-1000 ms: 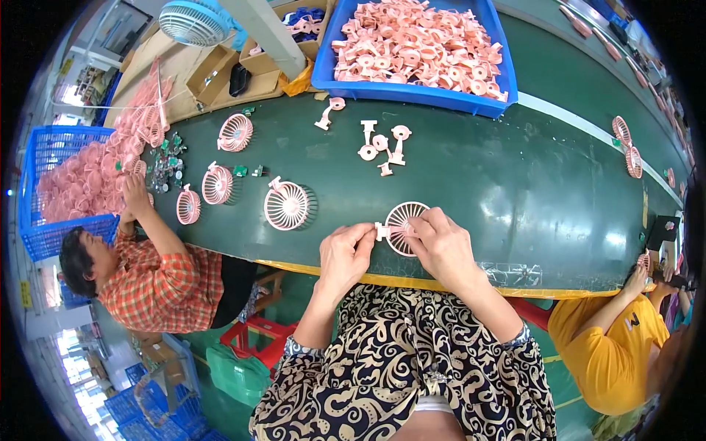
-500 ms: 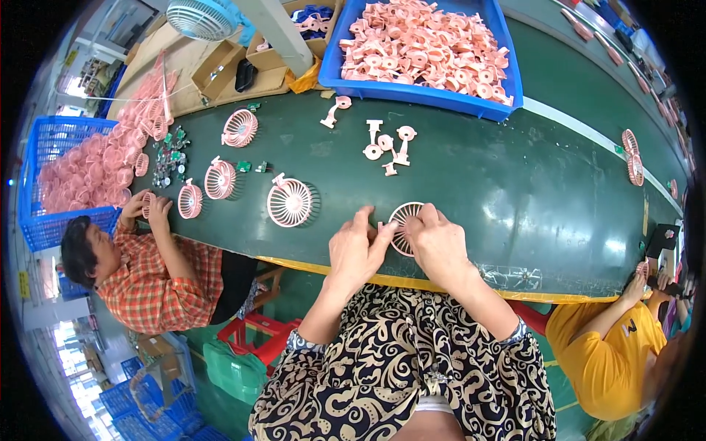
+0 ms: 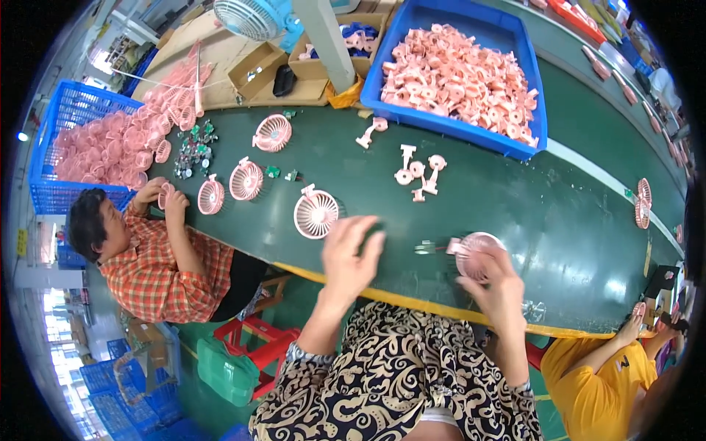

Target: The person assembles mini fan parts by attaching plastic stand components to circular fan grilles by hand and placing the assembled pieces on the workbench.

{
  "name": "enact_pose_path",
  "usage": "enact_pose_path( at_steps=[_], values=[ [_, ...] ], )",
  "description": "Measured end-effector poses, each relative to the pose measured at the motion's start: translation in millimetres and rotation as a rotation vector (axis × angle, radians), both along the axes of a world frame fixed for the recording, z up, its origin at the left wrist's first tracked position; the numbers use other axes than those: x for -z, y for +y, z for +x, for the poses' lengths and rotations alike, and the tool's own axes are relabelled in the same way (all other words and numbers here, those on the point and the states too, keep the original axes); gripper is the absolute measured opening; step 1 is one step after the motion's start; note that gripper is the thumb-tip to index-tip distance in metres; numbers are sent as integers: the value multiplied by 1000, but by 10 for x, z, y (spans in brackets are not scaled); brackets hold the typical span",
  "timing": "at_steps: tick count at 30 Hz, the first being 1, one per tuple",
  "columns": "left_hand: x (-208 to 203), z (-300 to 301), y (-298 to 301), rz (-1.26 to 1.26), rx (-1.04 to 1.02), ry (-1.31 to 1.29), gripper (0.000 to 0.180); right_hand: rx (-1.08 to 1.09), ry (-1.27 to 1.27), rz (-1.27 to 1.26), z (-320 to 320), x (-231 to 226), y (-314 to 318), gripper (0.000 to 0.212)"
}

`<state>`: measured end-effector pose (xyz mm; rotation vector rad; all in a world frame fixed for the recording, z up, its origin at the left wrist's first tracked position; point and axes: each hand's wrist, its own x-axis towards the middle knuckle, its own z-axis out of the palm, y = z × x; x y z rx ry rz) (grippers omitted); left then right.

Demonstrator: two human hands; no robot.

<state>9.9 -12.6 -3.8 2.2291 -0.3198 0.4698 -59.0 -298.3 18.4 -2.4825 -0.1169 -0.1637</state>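
My right hand is closed around a pink fan housing, a round slatted cage with a short stub on its left side. A small blurred green-and-white part lies just left of that stub, with what looks like a thin wire between them. My left hand is raised above the table with thumb and fingers apart and nothing in it. Close to its fingers, on the left, another pink fan housing rests on the green tabletop. Beyond both hands lie several pink bracket pieces.
A blue tray heaped with pink brackets stands at the back. Left are more housings, green circuit boards and a blue basket of pink cages. Co-workers sit left, in a checked shirt, and right, in yellow.
My hands have come apart. The right has carried the housing rightward; the left has let go and opened. The small part now shows on the table. The whole view has shifted.
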Motion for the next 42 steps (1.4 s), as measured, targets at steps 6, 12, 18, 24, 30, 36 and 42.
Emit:
enact_pose_path(
  at_steps=[6,12,18,24,30,36,42],
  values=[
    [43,116,715,255,-418,-54,43,503,-114,-292,4,-52,-578,31],
    [186,-13,657,134,-258,224,20,-7,-180,-42,975,123,54,34],
    [17,-213,178,-117,151,456,29,-187,-189,-137,1581,459,334,37],
    [-27,-89,242,-66,-63,331,37,-184,-245,80,1256,472,266,22],
    [72,2,303,334,-145,245,25,116,111,42,669,366,110,26],
    [-11,13,131,425,-161,179,10,236,-49,-3,481,446,-47,25],
    [-56,-31,37,419,39,192,10,212,-137,-40,391,450,-128,32]
  ],
)
